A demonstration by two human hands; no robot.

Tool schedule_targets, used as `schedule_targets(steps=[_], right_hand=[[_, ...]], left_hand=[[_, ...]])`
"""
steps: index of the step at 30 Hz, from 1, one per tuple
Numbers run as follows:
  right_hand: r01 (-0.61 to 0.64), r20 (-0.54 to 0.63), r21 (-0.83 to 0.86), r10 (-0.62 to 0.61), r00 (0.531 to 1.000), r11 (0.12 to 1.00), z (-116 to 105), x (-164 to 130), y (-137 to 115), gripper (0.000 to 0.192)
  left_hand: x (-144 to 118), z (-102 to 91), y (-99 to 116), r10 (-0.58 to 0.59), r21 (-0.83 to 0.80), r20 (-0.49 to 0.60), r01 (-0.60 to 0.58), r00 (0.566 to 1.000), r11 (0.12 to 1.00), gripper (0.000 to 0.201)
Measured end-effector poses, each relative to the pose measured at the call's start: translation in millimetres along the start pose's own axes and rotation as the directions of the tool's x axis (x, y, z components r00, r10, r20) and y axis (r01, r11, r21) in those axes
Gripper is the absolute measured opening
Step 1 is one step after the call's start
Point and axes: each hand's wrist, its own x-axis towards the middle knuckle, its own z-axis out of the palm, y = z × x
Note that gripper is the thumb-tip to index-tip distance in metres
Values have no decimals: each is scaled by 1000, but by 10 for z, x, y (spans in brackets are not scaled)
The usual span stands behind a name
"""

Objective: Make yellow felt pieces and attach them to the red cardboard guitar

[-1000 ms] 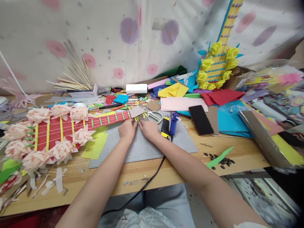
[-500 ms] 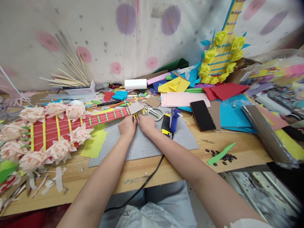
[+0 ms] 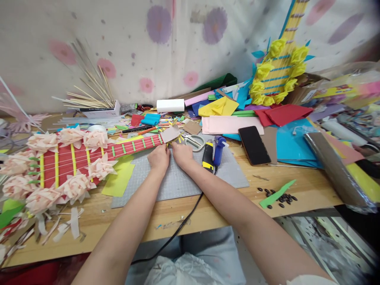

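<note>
Both hands meet at the far end of a red paper guitar (image 3: 89, 156) that lies across the wooden surface (image 3: 297, 186), its neck pointing toward the middle and its body to the left, ringed with pale pink paper flowers (image 3: 44, 142). The left hand (image 3: 159, 157) rests knuckles-up on the grey cutting mat (image 3: 178, 182), its fingertips pressed against the small yellow strips (image 3: 173, 142) at the cardboard headstock (image 3: 170, 133); the right hand (image 3: 181, 153) sits just beside it, fingers curled in on the same strips, so the two hands pinch the little yellow pieces between them, though how tightly cannot be told from this angle. Green and yellow bars cross the guitar's neck and body. Just right of the hands lie a pair of scissors (image 3: 192, 140) and a blue and yellow glue gun (image 3: 213, 152), whose black cord (image 3: 178, 233) runs off the near edge of the surface. Further right a dark phone (image 3: 253, 145) lies face up near a stack of pink paper (image 3: 228, 124), with red sheets (image 3: 282, 114) and blue sheets (image 3: 289, 144) beyond it. A green paper scrap (image 3: 276, 194) and some small dark seeds (image 3: 282, 197) sit near the front edge. At the back, a bundle of wooden sticks (image 3: 89, 95) stands at the left, and a yellow paper guitar (image 3: 277, 75) with yellow flowers leans against the flowered cloth (image 3: 148, 47).
</note>
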Motion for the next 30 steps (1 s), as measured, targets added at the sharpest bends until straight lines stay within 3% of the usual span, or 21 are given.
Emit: schedule_targets(steps=[12, 19, 26, 30], right_hand=[[-9, -11, 11, 9, 1000, 1000, -2, -7, -7, 35], [-30, 11, 9, 30, 1000, 1000, -96, -113, 128, 32], [7, -15, 27, -7, 1000, 1000, -205, -203, 190, 31], [-4, -60, 71, 8, 998, 997, -316, -232, 253, 34]], left_hand=[[-14, -27, 7, -7, 17, 24, 6, 1000, 1000, 33], [-78, -22, -65, -44, -78, -3, 44, 999, 996, 32], [-98, -111, -110, -49, -105, -282, 20, 958, 994, 47], [-11, -215, -264, 24, -84, -338, -56, 941, 995, 54]])
